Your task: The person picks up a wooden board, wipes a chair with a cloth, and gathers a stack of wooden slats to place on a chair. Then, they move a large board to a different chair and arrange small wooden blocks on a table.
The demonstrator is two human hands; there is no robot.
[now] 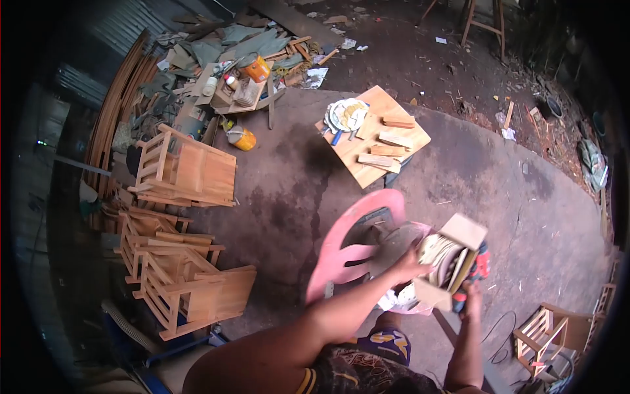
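Over the seat of a pink plastic chair [354, 203], my left hand [412, 264] is closed on the near-left side of an open cardboard box [462, 231]. Pale, curved layered pieces [441, 255] fill the box; blur hides what exactly they are. My right hand [471, 301] is wrapped around a red and black power tool [482, 264], right against the box's right side. Its exact kind is partly hidden by the box and my fingers. White crumpled material [388, 299] lies on the chair below the box.
Ahead stands a small wooden table [367, 172] with wood blocks [382, 150] and a white plate-like stack [346, 115]. Wooden chairs [205, 177] line the left side. Orange cans [241, 138] and scrap wood lie back left. A cable [500, 335] trails on the floor at right.
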